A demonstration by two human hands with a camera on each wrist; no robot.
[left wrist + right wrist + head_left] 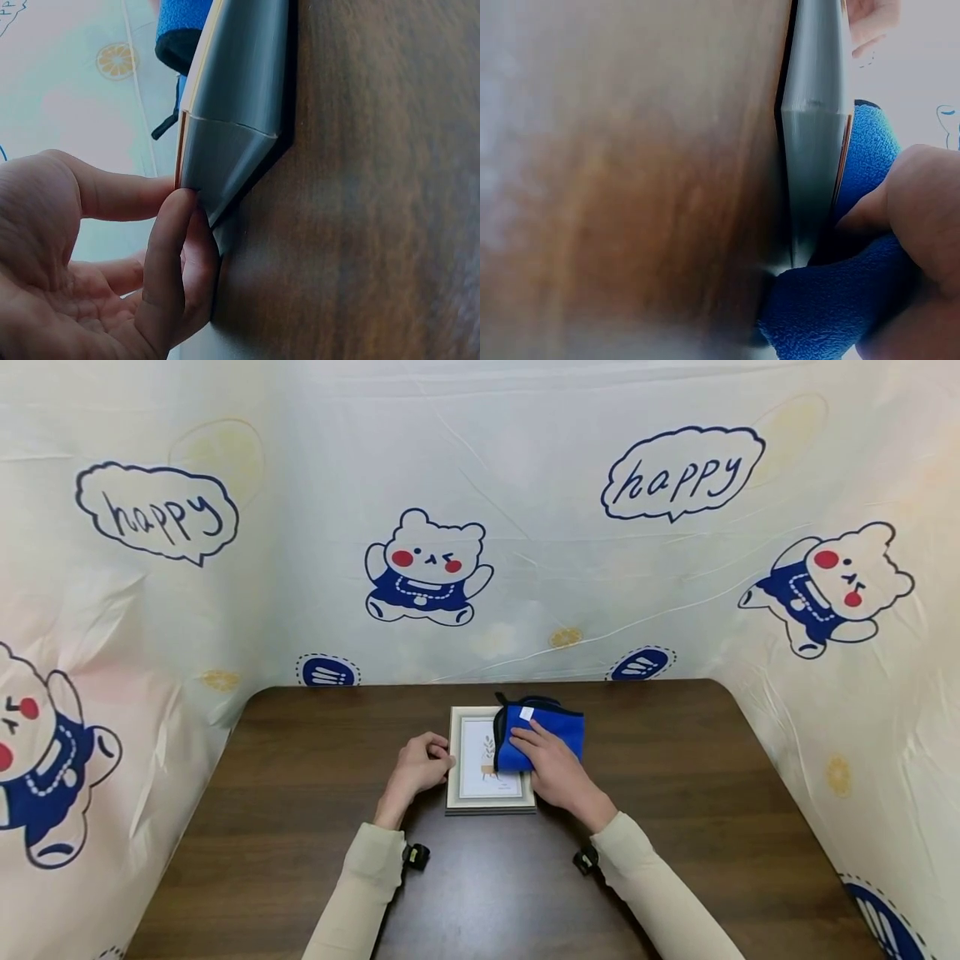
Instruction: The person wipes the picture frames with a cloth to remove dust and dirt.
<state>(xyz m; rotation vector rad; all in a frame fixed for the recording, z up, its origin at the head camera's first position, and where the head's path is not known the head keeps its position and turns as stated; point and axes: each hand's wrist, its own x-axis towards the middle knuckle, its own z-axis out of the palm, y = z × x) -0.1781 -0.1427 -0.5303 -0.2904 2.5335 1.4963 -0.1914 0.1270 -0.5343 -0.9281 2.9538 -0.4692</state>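
A picture frame (454, 760) with a pale border and a plant print lies flat on the table. My left hand (422, 762) is at its left side; in the left wrist view, thumb and finger meet at the edge, pinching it. Across the frame's upper right part lies a blue cloth (562, 735) with black trim, a white label and a black loop. My right hand (555, 764) rests on this cloth, fingers stretched over it. The right wrist view shows the cloth (825, 307) bunched beside the frame's side wall (814, 172), partly hidden by the hand.
The brown wooden table (300, 860) has rounded far corners. Behind it and at both sides hangs a pale curtain (540, 577) printed with bears and lettering. Small black devices (416, 857) are strapped at both wrists.
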